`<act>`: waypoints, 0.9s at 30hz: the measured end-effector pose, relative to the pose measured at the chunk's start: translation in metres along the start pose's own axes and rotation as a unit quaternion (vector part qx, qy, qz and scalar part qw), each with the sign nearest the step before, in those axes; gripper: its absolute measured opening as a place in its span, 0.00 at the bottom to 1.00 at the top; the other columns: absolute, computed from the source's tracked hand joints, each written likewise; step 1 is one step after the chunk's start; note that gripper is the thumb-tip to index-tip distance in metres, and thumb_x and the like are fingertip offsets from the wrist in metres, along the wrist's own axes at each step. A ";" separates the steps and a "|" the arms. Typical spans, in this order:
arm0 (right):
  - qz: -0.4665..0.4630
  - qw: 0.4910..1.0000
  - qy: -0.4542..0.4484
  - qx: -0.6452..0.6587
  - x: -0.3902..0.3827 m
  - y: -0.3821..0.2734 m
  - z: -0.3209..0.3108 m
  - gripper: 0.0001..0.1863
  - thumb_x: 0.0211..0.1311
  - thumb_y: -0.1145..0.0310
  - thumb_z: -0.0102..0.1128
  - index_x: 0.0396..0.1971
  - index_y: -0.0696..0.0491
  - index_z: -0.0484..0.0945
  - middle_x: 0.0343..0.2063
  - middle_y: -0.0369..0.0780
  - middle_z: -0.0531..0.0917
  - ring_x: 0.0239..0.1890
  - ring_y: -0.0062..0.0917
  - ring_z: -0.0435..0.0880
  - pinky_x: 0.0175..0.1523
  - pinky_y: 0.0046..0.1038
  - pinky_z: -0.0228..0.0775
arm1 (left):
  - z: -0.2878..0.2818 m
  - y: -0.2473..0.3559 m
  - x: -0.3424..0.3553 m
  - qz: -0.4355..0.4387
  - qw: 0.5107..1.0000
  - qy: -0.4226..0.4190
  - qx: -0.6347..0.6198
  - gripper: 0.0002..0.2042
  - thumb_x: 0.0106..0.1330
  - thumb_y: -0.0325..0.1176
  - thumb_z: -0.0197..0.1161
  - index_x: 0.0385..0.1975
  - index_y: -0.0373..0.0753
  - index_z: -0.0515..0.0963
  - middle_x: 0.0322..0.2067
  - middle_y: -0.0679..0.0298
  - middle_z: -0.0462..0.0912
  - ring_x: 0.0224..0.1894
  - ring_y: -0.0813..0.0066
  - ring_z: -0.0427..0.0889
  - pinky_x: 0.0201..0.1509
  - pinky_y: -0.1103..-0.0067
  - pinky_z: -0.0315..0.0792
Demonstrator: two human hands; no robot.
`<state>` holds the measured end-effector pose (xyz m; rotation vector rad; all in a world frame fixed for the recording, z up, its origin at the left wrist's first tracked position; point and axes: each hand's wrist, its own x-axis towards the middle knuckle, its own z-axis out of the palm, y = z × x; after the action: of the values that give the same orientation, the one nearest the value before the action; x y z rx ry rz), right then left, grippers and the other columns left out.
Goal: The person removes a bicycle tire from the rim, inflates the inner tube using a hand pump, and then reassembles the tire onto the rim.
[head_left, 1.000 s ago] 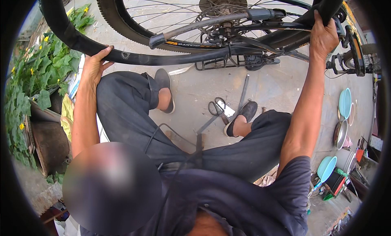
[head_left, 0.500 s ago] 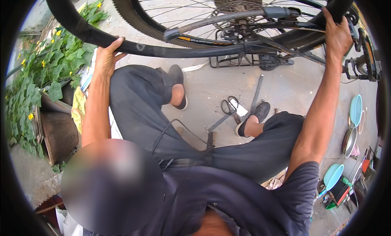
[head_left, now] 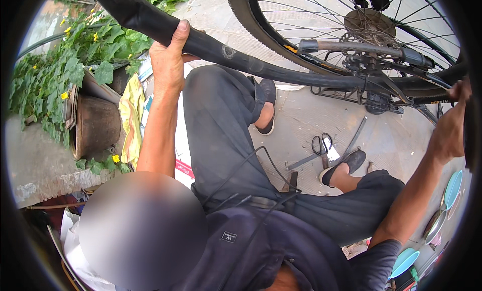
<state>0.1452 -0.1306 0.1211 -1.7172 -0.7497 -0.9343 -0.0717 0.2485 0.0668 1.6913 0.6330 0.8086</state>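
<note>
Holding the black inner tube (head_left: 251, 65) stretched out, just in front of the bicycle wheel (head_left: 321, 44): left hand (head_left: 168, 62) grip wrapped round it, right hand (head_left: 452, 125) pinching its far end. Already free of the tyre; still handling it, scissors (head_left: 321, 145) lying untouched below the wheel.

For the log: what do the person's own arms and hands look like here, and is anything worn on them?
Both hands are bare: no gloves, rings or watch show on the left hand or the right hand. The left arm is uncovered along all that shows. The right arm is bare down to a short dark sleeve of the dark shirt.
</note>
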 end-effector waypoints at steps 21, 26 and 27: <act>0.061 0.842 -0.492 0.213 -0.154 -0.080 0.154 0.18 0.51 0.56 0.70 0.30 0.53 0.74 0.22 0.44 0.80 0.28 0.42 0.81 0.33 0.39 0.70 | -0.012 0.073 -0.055 0.025 0.997 0.003 -0.070 0.21 0.67 0.45 0.63 0.39 0.28 0.74 0.33 0.49 0.84 0.37 0.61 0.86 0.45 0.69 0.81; 0.099 0.852 -0.484 0.171 -0.162 -0.085 0.145 0.16 0.50 0.59 0.70 0.28 0.53 0.75 0.18 0.44 0.80 0.24 0.42 0.81 0.30 0.39 0.70 | -0.014 0.052 -0.053 -0.016 0.992 -0.012 -0.125 0.24 0.67 0.48 0.62 0.42 0.27 0.71 0.36 0.47 0.81 0.40 0.54 0.85 0.50 0.64 0.80; 0.108 0.852 -0.485 0.164 -0.162 -0.086 0.143 0.15 0.50 0.59 0.70 0.28 0.53 0.75 0.18 0.44 0.80 0.23 0.42 0.81 0.29 0.40 0.70 | -0.014 0.049 -0.052 -0.017 0.990 -0.015 -0.140 0.25 0.67 0.49 0.62 0.43 0.27 0.71 0.37 0.47 0.81 0.40 0.54 0.85 0.50 0.63 0.80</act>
<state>0.0253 0.0227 -0.0058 -1.8536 -1.2294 0.2990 -0.1144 0.2051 0.1063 1.4315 0.5012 0.8059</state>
